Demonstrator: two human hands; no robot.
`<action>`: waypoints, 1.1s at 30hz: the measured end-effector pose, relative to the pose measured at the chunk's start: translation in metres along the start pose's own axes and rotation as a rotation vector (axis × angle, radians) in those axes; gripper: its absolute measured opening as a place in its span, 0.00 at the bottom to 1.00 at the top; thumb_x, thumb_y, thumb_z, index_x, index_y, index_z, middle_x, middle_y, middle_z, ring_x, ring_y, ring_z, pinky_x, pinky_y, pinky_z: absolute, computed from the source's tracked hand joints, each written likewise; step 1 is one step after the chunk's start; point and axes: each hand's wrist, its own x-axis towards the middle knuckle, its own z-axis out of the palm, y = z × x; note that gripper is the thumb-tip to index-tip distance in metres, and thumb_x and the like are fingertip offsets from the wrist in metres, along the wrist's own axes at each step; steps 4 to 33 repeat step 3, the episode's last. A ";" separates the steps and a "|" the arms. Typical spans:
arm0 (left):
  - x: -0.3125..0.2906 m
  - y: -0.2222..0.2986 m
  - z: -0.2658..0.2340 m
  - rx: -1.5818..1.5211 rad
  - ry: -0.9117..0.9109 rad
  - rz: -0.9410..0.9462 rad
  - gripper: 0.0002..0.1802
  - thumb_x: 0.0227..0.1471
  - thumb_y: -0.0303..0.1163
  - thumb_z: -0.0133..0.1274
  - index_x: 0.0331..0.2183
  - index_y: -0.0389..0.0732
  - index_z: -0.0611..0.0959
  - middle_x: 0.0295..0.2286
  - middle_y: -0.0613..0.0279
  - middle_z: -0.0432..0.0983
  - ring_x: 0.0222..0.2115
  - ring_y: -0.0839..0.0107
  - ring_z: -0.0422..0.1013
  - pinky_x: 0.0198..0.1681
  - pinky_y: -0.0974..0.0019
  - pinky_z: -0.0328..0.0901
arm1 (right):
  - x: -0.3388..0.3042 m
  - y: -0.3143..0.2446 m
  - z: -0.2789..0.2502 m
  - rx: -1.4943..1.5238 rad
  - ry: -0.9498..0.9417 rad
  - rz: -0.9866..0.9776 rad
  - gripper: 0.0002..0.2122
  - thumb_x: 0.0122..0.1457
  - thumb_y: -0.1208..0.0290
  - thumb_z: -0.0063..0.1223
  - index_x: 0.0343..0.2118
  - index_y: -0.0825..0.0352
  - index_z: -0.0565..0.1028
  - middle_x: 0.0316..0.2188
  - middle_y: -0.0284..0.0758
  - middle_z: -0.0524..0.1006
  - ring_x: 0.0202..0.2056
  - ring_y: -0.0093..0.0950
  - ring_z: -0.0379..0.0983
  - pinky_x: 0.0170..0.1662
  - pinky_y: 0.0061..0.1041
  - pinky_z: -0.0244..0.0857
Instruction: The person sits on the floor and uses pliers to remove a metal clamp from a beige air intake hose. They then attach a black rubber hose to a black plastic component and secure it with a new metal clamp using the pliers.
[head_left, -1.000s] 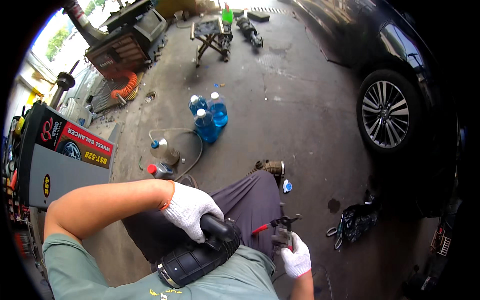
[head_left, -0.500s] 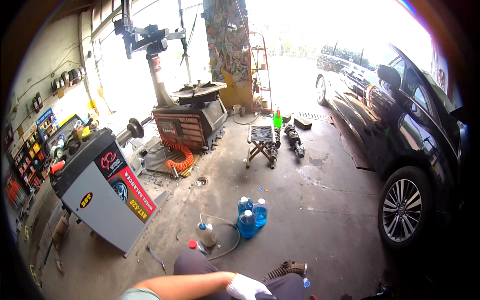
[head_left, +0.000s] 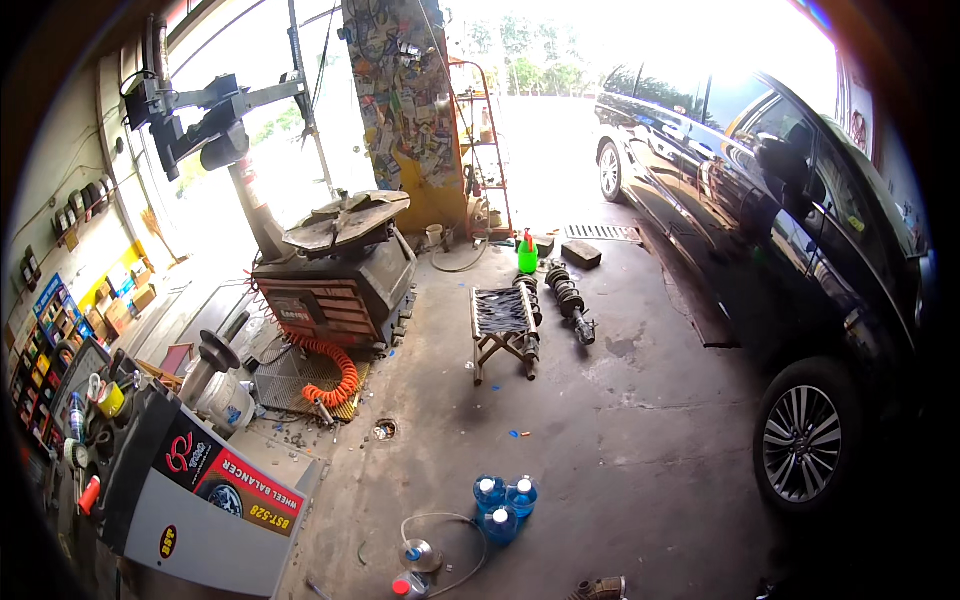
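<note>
Neither of my hands shows at this moment. Closest to the lower edge stand a red-capped bottle [head_left: 409,586] and a clear bottle [head_left: 421,556] with a thin tube looping from its top. Just right of them, three jugs of blue liquid [head_left: 500,527] with white caps are grouped together on the floor. The end of a dark ribbed hose [head_left: 598,589] is cut off by the bottom of the picture. Farther off is a folding stool [head_left: 503,312] with a strap seat, beside shock absorbers with coil springs [head_left: 568,292] and a green spray bottle [head_left: 527,257].
A black car [head_left: 690,180] fills the right side, its front wheel [head_left: 803,443] nearest. At left stands a grey wheel balancer [head_left: 215,510]; behind it, a tire changer [head_left: 335,300] and an orange coiled hose [head_left: 345,378]. A dark block [head_left: 581,254] lies near a floor grate [head_left: 603,232].
The view has tilted up and shifted. My left forearm with its white-gloved hand and my legs have left the picture, and the bottles now appear lower.
</note>
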 end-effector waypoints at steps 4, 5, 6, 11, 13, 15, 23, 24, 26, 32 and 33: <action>-0.020 0.036 -0.003 0.012 0.055 -0.041 0.30 0.57 0.43 0.72 0.57 0.39 0.87 0.49 0.53 0.87 0.51 0.59 0.78 0.59 0.52 0.71 | -0.014 -0.070 -0.025 0.015 0.012 0.055 0.23 0.67 0.61 0.62 0.63 0.63 0.77 0.54 0.46 0.83 0.56 0.44 0.79 0.61 0.42 0.72; -0.020 0.036 -0.003 0.012 0.055 -0.041 0.30 0.57 0.43 0.72 0.57 0.39 0.87 0.49 0.53 0.87 0.51 0.59 0.78 0.59 0.52 0.71 | -0.014 -0.070 -0.025 0.015 0.012 0.055 0.23 0.67 0.61 0.62 0.63 0.63 0.77 0.54 0.46 0.83 0.56 0.44 0.79 0.61 0.42 0.72; -0.020 0.036 -0.003 0.012 0.055 -0.041 0.30 0.57 0.43 0.72 0.57 0.39 0.87 0.49 0.53 0.87 0.51 0.59 0.78 0.59 0.52 0.71 | -0.014 -0.070 -0.025 0.015 0.012 0.055 0.23 0.67 0.61 0.62 0.63 0.63 0.77 0.54 0.46 0.83 0.56 0.44 0.79 0.61 0.42 0.72; -0.020 0.036 -0.003 0.012 0.055 -0.041 0.30 0.57 0.43 0.72 0.57 0.39 0.87 0.49 0.53 0.87 0.51 0.59 0.78 0.59 0.52 0.71 | -0.014 -0.070 -0.025 0.015 0.012 0.055 0.23 0.67 0.61 0.62 0.63 0.63 0.77 0.54 0.46 0.83 0.56 0.44 0.79 0.61 0.42 0.72; -0.020 0.036 -0.003 0.012 0.055 -0.041 0.30 0.57 0.43 0.72 0.57 0.39 0.87 0.49 0.53 0.87 0.51 0.59 0.78 0.59 0.52 0.71 | -0.014 -0.070 -0.025 0.015 0.012 0.055 0.23 0.67 0.61 0.62 0.63 0.63 0.77 0.54 0.46 0.83 0.56 0.44 0.79 0.61 0.42 0.72; -0.020 0.036 -0.003 0.012 0.055 -0.041 0.30 0.57 0.43 0.72 0.57 0.39 0.87 0.49 0.53 0.87 0.51 0.59 0.78 0.59 0.52 0.71 | -0.014 -0.070 -0.025 0.015 0.012 0.055 0.23 0.67 0.61 0.62 0.63 0.63 0.77 0.54 0.46 0.83 0.56 0.44 0.79 0.61 0.42 0.72; -0.020 0.036 -0.003 0.012 0.055 -0.041 0.30 0.57 0.43 0.72 0.57 0.39 0.87 0.49 0.53 0.87 0.51 0.59 0.78 0.59 0.52 0.71 | -0.014 -0.070 -0.025 0.015 0.012 0.055 0.23 0.67 0.61 0.62 0.63 0.63 0.77 0.54 0.46 0.83 0.56 0.44 0.79 0.61 0.42 0.72; -0.020 0.036 -0.003 0.012 0.055 -0.041 0.30 0.57 0.43 0.72 0.57 0.39 0.87 0.49 0.53 0.87 0.51 0.59 0.78 0.59 0.52 0.71 | -0.014 -0.070 -0.025 0.015 0.012 0.055 0.23 0.67 0.61 0.62 0.63 0.63 0.77 0.54 0.46 0.83 0.56 0.44 0.79 0.61 0.42 0.72; -0.020 0.036 -0.003 0.012 0.055 -0.041 0.30 0.57 0.43 0.72 0.57 0.39 0.87 0.49 0.53 0.87 0.51 0.59 0.78 0.59 0.52 0.71 | -0.014 -0.070 -0.025 0.015 0.012 0.055 0.23 0.67 0.61 0.62 0.63 0.63 0.77 0.54 0.46 0.83 0.56 0.44 0.79 0.61 0.42 0.72; -0.020 0.036 -0.003 0.012 0.055 -0.041 0.30 0.57 0.43 0.72 0.57 0.39 0.87 0.49 0.53 0.87 0.51 0.59 0.78 0.59 0.52 0.71 | -0.014 -0.070 -0.025 0.015 0.012 0.055 0.23 0.67 0.61 0.62 0.63 0.63 0.77 0.54 0.46 0.83 0.56 0.44 0.79 0.61 0.42 0.72; -0.020 0.036 -0.003 0.012 0.055 -0.041 0.30 0.57 0.43 0.72 0.57 0.39 0.87 0.49 0.53 0.87 0.51 0.59 0.78 0.59 0.52 0.71 | -0.014 -0.070 -0.025 0.015 0.012 0.055 0.23 0.67 0.61 0.62 0.63 0.63 0.77 0.54 0.46 0.83 0.56 0.44 0.79 0.61 0.42 0.72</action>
